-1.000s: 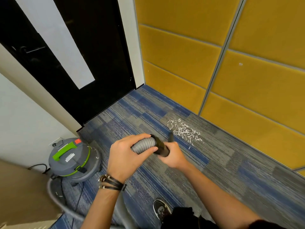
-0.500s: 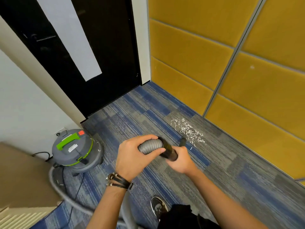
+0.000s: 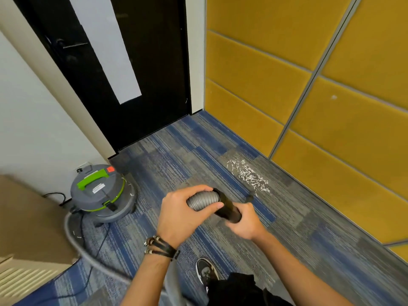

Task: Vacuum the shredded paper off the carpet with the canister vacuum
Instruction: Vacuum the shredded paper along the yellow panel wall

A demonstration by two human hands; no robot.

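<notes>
A patch of white shredded paper (image 3: 249, 176) lies on the blue-grey carpet (image 3: 187, 146) near the yellow wall. My left hand (image 3: 181, 215) grips the grey ribbed hose (image 3: 203, 200). My right hand (image 3: 245, 221) grips the black wand tube (image 3: 227, 208) joined to that hose. The wand's dark tip (image 3: 249, 198) shows just short of the paper's near edge. The grey and green canister vacuum (image 3: 101, 193) stands at the left by the wall, and its hose loops along the floor toward me.
A black door (image 3: 132, 62) closes the far end. Yellow padded wall panels (image 3: 331, 107) run along the right. A brown box or cabinet (image 3: 26, 221) stands at the left. A black power cord (image 3: 55, 196) lies beside the vacuum. My shoe (image 3: 206, 270) is below my hands.
The view has tilted up and shifted, so the paper and vacuum sit lower and further right in frame. Both hands keep their grip on hose and wand; the wand tip stays near the paper's edge.
</notes>
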